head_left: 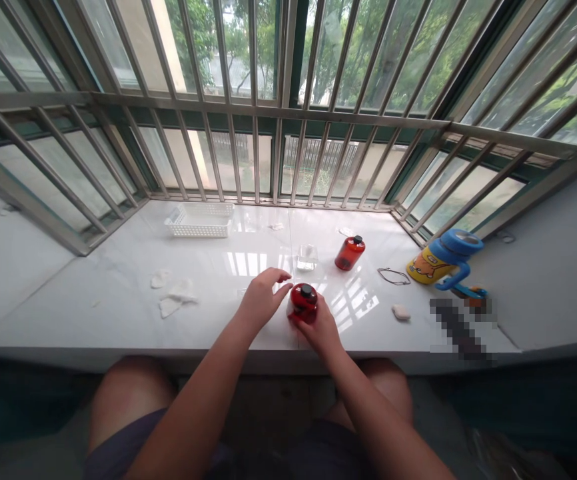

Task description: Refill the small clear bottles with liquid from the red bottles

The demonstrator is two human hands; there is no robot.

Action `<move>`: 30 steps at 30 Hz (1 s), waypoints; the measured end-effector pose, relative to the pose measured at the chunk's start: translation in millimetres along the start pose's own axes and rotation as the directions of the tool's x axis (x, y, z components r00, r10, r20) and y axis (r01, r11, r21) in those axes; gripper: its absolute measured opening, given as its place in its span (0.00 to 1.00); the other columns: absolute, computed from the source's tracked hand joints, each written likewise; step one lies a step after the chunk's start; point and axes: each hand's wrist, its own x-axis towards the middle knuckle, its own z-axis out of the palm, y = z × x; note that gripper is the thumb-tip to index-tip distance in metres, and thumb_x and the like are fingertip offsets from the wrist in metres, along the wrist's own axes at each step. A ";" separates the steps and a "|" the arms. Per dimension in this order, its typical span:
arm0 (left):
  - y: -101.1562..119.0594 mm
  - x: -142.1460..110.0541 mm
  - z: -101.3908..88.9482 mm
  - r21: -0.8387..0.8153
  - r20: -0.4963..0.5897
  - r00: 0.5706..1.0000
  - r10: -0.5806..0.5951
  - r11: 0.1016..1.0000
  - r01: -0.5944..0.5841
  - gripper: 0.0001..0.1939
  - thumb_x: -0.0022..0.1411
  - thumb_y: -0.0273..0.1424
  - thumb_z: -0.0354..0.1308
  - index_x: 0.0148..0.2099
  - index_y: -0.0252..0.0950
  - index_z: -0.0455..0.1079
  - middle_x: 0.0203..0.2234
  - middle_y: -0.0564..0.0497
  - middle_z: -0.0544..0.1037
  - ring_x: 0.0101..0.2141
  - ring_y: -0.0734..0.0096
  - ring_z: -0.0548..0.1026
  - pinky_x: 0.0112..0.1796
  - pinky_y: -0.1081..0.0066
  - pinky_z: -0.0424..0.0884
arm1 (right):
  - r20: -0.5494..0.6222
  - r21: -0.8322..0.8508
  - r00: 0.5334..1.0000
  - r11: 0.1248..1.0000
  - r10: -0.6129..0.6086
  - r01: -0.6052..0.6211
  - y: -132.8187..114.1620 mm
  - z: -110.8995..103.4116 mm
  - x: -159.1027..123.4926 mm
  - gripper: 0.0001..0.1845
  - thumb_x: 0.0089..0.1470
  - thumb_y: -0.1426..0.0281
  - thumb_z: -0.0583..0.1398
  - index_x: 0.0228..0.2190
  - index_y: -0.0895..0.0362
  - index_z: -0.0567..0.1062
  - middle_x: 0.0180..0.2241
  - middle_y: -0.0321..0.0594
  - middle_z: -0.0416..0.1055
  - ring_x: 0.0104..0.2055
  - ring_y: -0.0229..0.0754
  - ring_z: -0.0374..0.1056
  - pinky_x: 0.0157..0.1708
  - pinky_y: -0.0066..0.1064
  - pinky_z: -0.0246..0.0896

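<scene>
My right hand (321,322) is wrapped round a red translucent bottle (302,301) with a black cap, which stands close to the front edge of the white sill. Just left of that bottle, my left hand (264,298) is held with thumb and fingers apart and nothing between them. A second red bottle with a black cap (350,253) stands farther back on the right, with something dark inside it. Behind the held bottle lies a small clear plastic piece (307,257).
A white perforated basket (201,221) sits at the back left. Crumpled white tissues (176,299) lie on the left. To the right are a thin dark cord loop (394,276), a small pale object (401,313) and a blue and yellow flask (441,257). Metal window bars (278,160) rise behind the sill.
</scene>
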 end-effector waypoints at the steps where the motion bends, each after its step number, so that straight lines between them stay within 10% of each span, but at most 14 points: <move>1: -2.1 -1.7 -2.9 -0.021 -0.031 0.999 -0.041 0.999 0.040 0.05 0.70 0.32 0.64 0.47 0.40 0.75 0.41 0.50 0.81 0.41 0.63 0.80 0.47 0.61 0.77 | -0.002 -0.010 1.000 1.000 -0.005 0.005 0.2 0.1 0.0 0.43 0.50 0.52 0.73 0.63 0.48 0.67 0.56 0.45 0.74 0.58 0.58 0.73 0.57 0.51 0.71; 10: 18.6 0.9 31.5 -0.074 0.050 0.998 -0.037 0.996 0.041 0.33 0.55 0.39 0.78 0.58 0.42 0.69 0.49 0.46 0.78 0.50 0.56 0.79 0.53 0.55 0.77 | -0.001 0.014 1.000 1.000 -0.003 0.003 -0.1 0.1 -0.5 0.42 0.50 0.57 0.72 0.63 0.48 0.66 0.59 0.47 0.72 0.59 0.60 0.72 0.56 0.52 0.71; 21: -25.2 6.3 5.5 -0.075 -0.087 0.982 -0.166 0.984 0.160 0.27 0.59 0.46 0.75 0.54 0.41 0.71 0.47 0.47 0.79 0.45 0.60 0.79 0.48 0.57 0.79 | 0.008 -0.013 1.000 1.000 -0.006 0.006 -0.6 -0.1 -0.4 0.43 0.51 0.52 0.72 0.63 0.47 0.66 0.59 0.45 0.72 0.60 0.59 0.71 0.58 0.51 0.70; 30: 16.2 11.9 45.2 -0.055 0.050 0.999 -0.006 0.998 0.009 0.36 0.52 0.44 0.80 0.57 0.41 0.69 0.51 0.44 0.77 0.53 0.50 0.76 0.56 0.50 0.75 | 0.003 -0.023 0.999 0.999 -0.038 0.038 6.9 1.0 0.5 0.40 0.51 0.58 0.72 0.62 0.50 0.68 0.59 0.48 0.72 0.59 0.60 0.72 0.57 0.52 0.72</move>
